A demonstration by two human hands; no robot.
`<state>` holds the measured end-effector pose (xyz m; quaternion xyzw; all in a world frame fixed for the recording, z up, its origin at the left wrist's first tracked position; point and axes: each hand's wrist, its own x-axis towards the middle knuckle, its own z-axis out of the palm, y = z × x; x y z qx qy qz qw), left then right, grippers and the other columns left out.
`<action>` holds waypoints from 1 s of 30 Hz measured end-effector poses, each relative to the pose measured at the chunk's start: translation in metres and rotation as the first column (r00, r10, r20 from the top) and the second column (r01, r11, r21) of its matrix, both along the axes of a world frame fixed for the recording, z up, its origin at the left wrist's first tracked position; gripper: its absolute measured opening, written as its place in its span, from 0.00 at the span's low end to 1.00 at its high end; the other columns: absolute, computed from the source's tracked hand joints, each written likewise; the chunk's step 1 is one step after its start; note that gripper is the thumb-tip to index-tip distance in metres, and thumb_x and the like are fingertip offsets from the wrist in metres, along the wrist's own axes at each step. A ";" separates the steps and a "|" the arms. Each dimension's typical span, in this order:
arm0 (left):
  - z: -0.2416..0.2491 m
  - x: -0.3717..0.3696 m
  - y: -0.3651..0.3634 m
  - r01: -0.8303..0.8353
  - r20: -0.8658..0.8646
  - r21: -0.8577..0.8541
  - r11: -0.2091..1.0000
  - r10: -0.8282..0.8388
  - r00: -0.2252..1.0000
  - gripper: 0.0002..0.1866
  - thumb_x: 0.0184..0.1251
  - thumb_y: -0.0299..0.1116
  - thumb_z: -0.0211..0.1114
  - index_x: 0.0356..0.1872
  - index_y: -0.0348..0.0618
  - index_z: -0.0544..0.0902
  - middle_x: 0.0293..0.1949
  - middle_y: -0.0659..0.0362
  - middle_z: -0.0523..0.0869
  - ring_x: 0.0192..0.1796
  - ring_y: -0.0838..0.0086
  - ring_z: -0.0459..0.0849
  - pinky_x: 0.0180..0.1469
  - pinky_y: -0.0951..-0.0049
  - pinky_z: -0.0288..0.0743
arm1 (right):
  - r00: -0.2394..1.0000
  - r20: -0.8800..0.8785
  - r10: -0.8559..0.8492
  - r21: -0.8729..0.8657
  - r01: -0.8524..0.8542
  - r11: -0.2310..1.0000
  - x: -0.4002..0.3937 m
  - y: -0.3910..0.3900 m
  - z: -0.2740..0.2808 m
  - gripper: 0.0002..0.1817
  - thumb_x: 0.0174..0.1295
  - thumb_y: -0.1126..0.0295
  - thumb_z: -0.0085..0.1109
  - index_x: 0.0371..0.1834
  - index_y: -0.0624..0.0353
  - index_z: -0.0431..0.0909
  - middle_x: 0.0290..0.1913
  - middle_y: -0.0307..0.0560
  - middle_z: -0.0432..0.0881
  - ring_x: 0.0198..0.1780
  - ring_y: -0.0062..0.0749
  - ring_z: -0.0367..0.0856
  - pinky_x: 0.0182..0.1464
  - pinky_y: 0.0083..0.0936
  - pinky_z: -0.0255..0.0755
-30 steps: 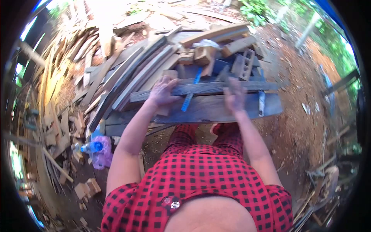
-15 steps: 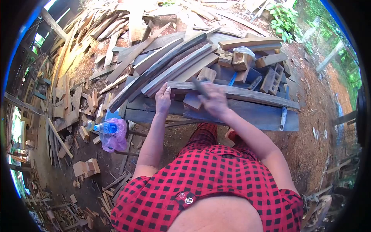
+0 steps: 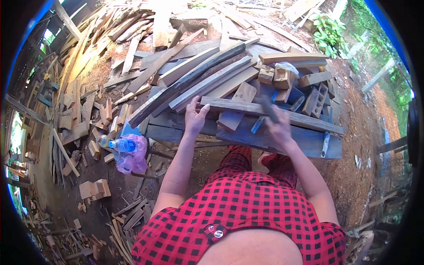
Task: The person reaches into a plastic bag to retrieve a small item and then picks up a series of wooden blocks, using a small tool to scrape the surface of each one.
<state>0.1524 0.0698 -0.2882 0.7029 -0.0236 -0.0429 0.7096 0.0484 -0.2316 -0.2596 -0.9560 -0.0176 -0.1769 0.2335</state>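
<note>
Two hands at the long grey weathered plank [image 3: 265, 110] across the bench: left hand [image 3: 194, 117] flat, steadying its left end; right hand [image 3: 279, 128], gripping a dark tool [image 3: 267, 108], has shifted rightward since half a second ago.

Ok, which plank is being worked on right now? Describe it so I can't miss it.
Find the blue workbench at the centre. Across its near side lies one long grey weathered plank, with the left hand pressing its left end and the right hand over its middle. Unlike the angled stacked boards behind, it lies crosswise.
</note>
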 end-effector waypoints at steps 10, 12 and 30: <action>0.048 -0.009 -0.105 -0.134 0.443 0.859 0.494 -0.586 0.679 0.31 0.51 0.49 0.71 0.58 0.49 0.77 0.57 0.51 0.75 0.65 0.57 0.66 0.66 0.54 0.57 | 0.847 0.181 -0.500 0.073 0.495 0.866 -0.099 -0.092 -0.059 0.23 0.64 0.61 0.56 0.62 0.56 0.72 0.63 0.53 0.73 0.65 0.46 0.69 0.68 0.48 0.52; 0.046 -0.004 -0.122 0.000 0.328 0.889 0.458 -0.637 0.698 0.30 0.51 0.50 0.71 0.57 0.53 0.78 0.53 0.54 0.76 0.63 0.59 0.68 0.63 0.55 0.60 | 0.882 0.259 -0.394 0.094 0.383 0.919 -0.100 -0.073 -0.069 0.24 0.65 0.60 0.55 0.63 0.54 0.71 0.65 0.51 0.71 0.67 0.45 0.67 0.69 0.50 0.50; 0.052 -0.008 -0.119 -0.276 0.546 0.833 0.480 -0.631 0.550 0.25 0.42 0.49 0.73 0.43 0.53 0.80 0.40 0.63 0.76 0.50 0.68 0.74 0.49 0.62 0.63 | 0.952 0.177 -0.250 -0.214 0.285 0.934 -0.104 -0.070 -0.096 0.25 0.61 0.59 0.54 0.63 0.47 0.72 0.68 0.38 0.68 0.71 0.35 0.63 0.69 0.54 0.49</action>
